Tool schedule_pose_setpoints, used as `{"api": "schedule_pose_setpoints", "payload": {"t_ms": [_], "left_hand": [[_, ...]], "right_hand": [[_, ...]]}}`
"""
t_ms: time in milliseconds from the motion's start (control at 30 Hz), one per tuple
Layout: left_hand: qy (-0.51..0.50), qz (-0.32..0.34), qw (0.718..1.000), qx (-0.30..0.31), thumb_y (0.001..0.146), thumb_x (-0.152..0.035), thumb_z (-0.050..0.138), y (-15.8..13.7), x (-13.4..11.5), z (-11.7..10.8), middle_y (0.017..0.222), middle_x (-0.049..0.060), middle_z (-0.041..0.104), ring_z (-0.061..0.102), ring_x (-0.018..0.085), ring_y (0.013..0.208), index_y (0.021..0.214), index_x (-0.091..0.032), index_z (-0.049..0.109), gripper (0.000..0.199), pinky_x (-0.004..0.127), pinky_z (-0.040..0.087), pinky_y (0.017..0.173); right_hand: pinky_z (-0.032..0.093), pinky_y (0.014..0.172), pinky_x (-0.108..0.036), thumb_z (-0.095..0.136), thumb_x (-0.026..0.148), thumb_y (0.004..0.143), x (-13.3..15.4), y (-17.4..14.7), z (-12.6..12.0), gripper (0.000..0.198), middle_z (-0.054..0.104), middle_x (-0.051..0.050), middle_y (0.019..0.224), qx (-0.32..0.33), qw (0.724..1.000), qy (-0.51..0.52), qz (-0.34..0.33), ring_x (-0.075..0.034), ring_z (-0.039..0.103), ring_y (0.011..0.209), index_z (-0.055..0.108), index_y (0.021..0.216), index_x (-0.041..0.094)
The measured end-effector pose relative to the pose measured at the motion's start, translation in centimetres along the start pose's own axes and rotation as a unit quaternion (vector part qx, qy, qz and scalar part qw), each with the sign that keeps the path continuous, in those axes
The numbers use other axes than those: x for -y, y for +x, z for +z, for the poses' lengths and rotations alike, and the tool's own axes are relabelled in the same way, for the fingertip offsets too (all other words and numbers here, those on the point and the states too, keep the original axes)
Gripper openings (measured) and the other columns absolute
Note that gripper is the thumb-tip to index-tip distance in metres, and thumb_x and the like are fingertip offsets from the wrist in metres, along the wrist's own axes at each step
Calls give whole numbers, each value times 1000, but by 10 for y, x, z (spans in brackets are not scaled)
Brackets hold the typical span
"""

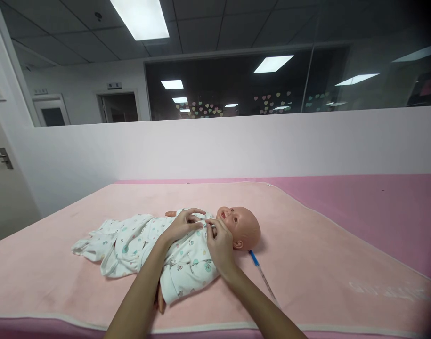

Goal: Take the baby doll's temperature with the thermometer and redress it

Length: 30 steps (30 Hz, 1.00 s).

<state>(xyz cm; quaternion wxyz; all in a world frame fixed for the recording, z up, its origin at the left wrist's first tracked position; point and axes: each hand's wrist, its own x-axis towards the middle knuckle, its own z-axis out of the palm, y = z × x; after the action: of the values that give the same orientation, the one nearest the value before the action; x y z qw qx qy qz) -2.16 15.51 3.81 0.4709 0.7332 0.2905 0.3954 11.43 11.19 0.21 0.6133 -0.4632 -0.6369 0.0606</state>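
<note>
A baby doll lies on its back, its head to the right and its mouth open. It wears a white baby outfit printed with small coloured figures. My left hand rests over the chest, thumb and fingers pinching the cloth near the neck, with one finger stretched out. Right beside it, my right hand is closed in a pinch on the outfit's neckline, just below the doll's chin. The fingertips hide any fastener there. A thin glass-like thermometer with a blue end lies by the doll's head.
Under the doll spreads a peach mat with a pale edge, over a pink padded surface. A white wall with a window above stands behind. At far left is a door with a metal handle.
</note>
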Motion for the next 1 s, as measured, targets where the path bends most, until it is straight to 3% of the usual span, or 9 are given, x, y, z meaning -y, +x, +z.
{"api": "schedule_pose_setpoints", "payload": {"t_ms": [300,567,767,1000], "left_hand": [[-34,-5,999,-8,64,-30,68,-1,-1,0,68,0,63,55,12,65,101,-18,55,41,24,40,66],[-27,1,1000,-9,70,-29,62,0,2,-1,74,2,63,56,12,70,92,-17,61,25,24,41,68],[-8,26,999,-19,69,-29,63,3,5,-2,90,7,65,58,18,90,92,-16,62,26,28,43,82],[-20,36,995,-93,72,-37,60,-7,8,-4,85,6,67,60,20,89,88,-15,63,27,33,45,86]], "right_hand": [[43,68,-26,42,16,78,1,-2,-1,20,55,-4,83,29,999,-23,-29,-14,52,73,57,90,17],[42,70,-27,42,17,81,-2,-4,-1,17,55,-3,85,43,998,-41,-30,-15,52,75,54,92,18],[42,72,-29,39,21,84,-2,-3,0,18,55,-4,90,44,998,-46,-19,-16,52,79,53,95,19],[42,64,-26,37,17,82,-2,0,-2,27,54,-6,95,56,989,-126,-50,-16,54,81,53,102,19]]}}
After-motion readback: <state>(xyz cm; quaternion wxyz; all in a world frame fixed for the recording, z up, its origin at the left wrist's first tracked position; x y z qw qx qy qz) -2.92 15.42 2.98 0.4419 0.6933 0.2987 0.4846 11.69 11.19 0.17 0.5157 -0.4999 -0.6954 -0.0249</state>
